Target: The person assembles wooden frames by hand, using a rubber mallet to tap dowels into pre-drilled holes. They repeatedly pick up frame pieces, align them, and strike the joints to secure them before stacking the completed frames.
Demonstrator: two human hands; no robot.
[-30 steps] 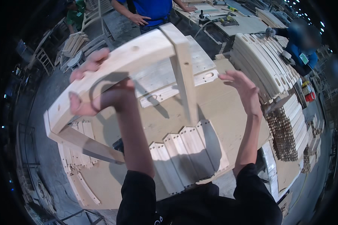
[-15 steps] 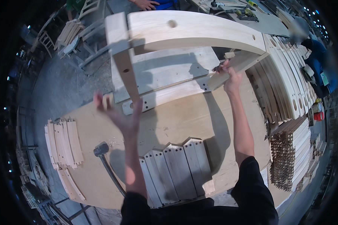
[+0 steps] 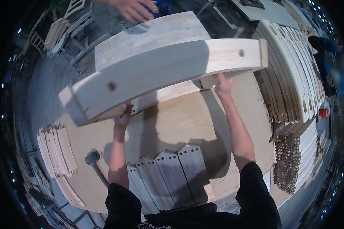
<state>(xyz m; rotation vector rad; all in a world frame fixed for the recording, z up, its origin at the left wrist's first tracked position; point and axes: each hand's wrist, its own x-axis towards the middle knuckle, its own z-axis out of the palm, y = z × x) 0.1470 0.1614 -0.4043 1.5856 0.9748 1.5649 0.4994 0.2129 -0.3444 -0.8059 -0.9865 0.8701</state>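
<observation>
A pale wooden frame [image 3: 160, 66] with a curved front rail spans the far half of the workbench, tilted with its left end nearer me. My left hand [image 3: 123, 115] is closed round the frame's left leg, under the curved rail. Toward the right end, my right hand [image 3: 223, 84] grips the other leg just below the rail. The rail hides part of both legs and of my fingers. Behind the frame lies a broad wooden panel [image 3: 118, 49]. Another person's hand [image 3: 135, 9] hovers over that panel's far edge.
A black mallet [image 3: 92, 157] lies on the bench [image 3: 168, 126] left of several drilled boards [image 3: 172, 177]. Thin slats [image 3: 57, 150] are stacked at the bench's left edge. Large shaped panels [image 3: 294, 72] and a pile of wooden parts [image 3: 294, 160] line the right side.
My left hand has gone from open and free to gripping the left leg. The frame has turned and tipped, its left end coming down toward me. The other person's hand has come nearer.
</observation>
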